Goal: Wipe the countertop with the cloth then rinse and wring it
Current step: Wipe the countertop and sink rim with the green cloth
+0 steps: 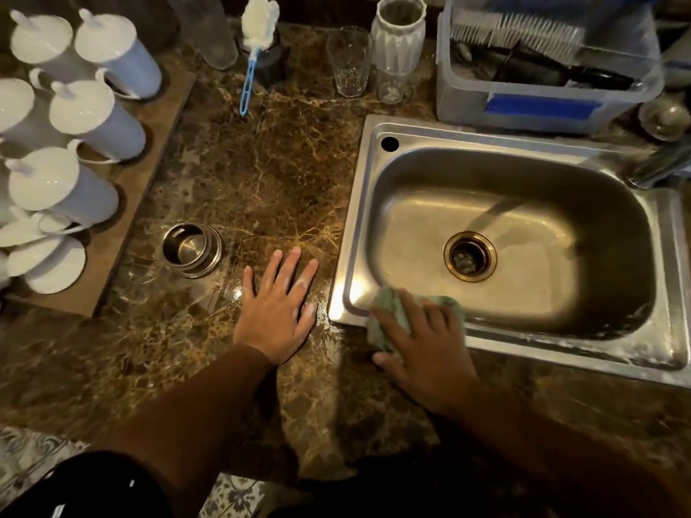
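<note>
The cloth [390, 312], green and bunched, lay at lower centre-right of the frame, on the near-left corner of the sink [347, 293] rim, part of it over the rim and part on the countertop [261, 181]. The right hand [426, 345] lay on top of it, palm down, fingers spread and reaching up-frame across the cloth, pressing rather than gripping; the thumb stuck out to the left, touching the stone just below the cloth. Cloth showed beyond the fingertips and at the hand's left edge. This hand was a little blurred.

The left hand [276, 315], just left of the sink's corner, rested flat on the wet-looking stone, fingers straight and apart, holding nothing. It was near the cloth but not touching it.

The basin held no dishes; its drain [470, 256] sat mid-basin. A small steel cup [192, 250] stood on the stone up-left of the left hand. White lidded mugs [74, 181] lay on a board [123, 226] along the left edge. At the top of the frame were a brush [254, 39], a glass [349, 61] and a plastic bin [542, 102].
</note>
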Demonstrator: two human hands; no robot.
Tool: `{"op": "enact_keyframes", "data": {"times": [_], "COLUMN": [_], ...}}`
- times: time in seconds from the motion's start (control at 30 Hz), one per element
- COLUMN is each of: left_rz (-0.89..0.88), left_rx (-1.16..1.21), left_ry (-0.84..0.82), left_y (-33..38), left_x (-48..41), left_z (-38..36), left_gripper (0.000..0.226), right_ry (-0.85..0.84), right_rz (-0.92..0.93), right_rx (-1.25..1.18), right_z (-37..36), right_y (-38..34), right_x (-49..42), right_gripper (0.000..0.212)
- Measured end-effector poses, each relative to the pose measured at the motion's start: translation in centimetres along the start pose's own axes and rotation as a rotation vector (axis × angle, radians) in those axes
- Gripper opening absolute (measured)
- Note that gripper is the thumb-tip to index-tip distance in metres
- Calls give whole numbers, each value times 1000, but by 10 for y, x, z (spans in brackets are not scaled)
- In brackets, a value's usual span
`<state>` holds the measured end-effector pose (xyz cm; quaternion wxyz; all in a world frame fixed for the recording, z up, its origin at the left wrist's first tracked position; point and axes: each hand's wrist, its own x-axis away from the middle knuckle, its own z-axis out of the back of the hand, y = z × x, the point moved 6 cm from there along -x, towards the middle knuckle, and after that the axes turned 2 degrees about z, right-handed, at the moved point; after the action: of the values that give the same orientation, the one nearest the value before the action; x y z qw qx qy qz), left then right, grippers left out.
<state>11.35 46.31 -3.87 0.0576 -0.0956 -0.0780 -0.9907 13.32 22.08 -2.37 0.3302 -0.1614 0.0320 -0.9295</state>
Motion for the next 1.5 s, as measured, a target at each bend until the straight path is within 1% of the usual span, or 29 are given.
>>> {"op": "enact_keyframes", "data": {"times": [0.07, 0.13, 0.2, 0.27, 0.33, 0.43, 0.5, 0.57, 0.63, 0.73, 0.8, 0.93, 1.07, 1.1, 1.13, 1.2, 1.3, 1.37, 1.5], "left_rz": [-2, -5, -5, -5, -7, -12, -12, -13, -9, -6, -6, 6, 152, 159, 127, 9, -110, -101, -16], "left_rx": [-2, -2, 2, 6, 3, 1, -4, -2, 0, -13, -9, 41, 250, 276, 268, 213, 149, 116, 117], "left_ry": [9, 17, 19, 19, 29, 31, 33, 33, 29, 8, 1, -3, 61, 85, 102, 103, 26, -1, -56], "left_y": [1, 0, -1, -1, 0, -1, -1, -1, -1, -1, 0, 2, 21, 37, 57, 109, 180, 212, 252], "left_x": [0, 0, 0, 0, 1, 2, 1, 1, 0, 0, 0, 2, -1, -2, -3, -5, -15, -22, -34], "left_z": [0, -1, -2, -3, -3, -3, -3, -4, -3, -3, -1, 6, 17, 19, 19, 16, 2, -6, -19], "left_gripper": [65, 64, 62, 61, 62, 63, 63, 63, 64, 65, 66, 70, 75, 75, 75, 73, 70, 72, 76], "right_ry": [56, 94, 116, 126, 117, 96, 106, 123, 143, 175, 187, 117, 167, 179, 192, 223, 240, 252, 282], "right_rz": [-32, -152, -283, -367, -406, -445, -425, -354, -295, -278, -262, -187, -223, -235, -239, -234, -233, -257, -269], "right_rx": [-22, -66, -147, -228, -340, -585, -618, -525, -325, -85, 5, 20, 22, 21, 16, 16, 19, 21, 17], "right_z": [0, 3, 8, 12, 14, 14, 16, 15, 14, 13, 14, 7, 5, 5, 4, 2, -1, -2, -1], "right_y": [-36, -54, -56, -50, -37, -18, -17, -24, -29, -35, -43, -31, 9, 18, 26, 41, 75, 108, 178], "right_x": [-28, -51, -69, -89, -112, -141, -143, -128, -107, -76, -61, -32, 3, 9, 16, 27, 50, 72, 115], "right_gripper": [76, 82, 85, 85, 83, 77, 75, 77, 81, 80, 76, 70, 69, 69, 69, 68, 66, 63, 56]}}
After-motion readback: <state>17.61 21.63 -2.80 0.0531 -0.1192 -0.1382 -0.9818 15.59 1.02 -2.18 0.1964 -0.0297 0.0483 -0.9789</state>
